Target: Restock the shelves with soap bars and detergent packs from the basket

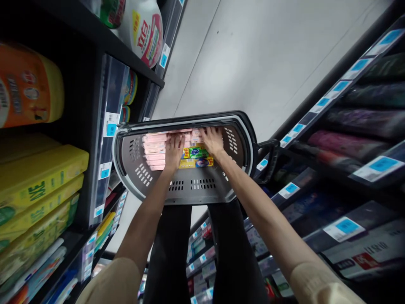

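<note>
A grey shopping basket (193, 188) stands on the floor in front of my legs. Inside it lie several pink packs (154, 148) stacked in rows, and beside them a yellow and green pack (196, 157). My left hand (174, 151) rests flat on the pink packs near their right edge. My right hand (212, 141) lies with spread fingers on the packs toward the far side of the basket, just above the yellow and green pack. Whether either hand grips a pack is hidden by the hands themselves.
Dark shelves line both sides of a narrow aisle. On the left are yellow packs (38, 177), an orange bottle (28, 86) and a white detergent jug (144, 29). The right shelves (348, 139) carry blue price tags. Pale floor (253, 59) stretches beyond the basket.
</note>
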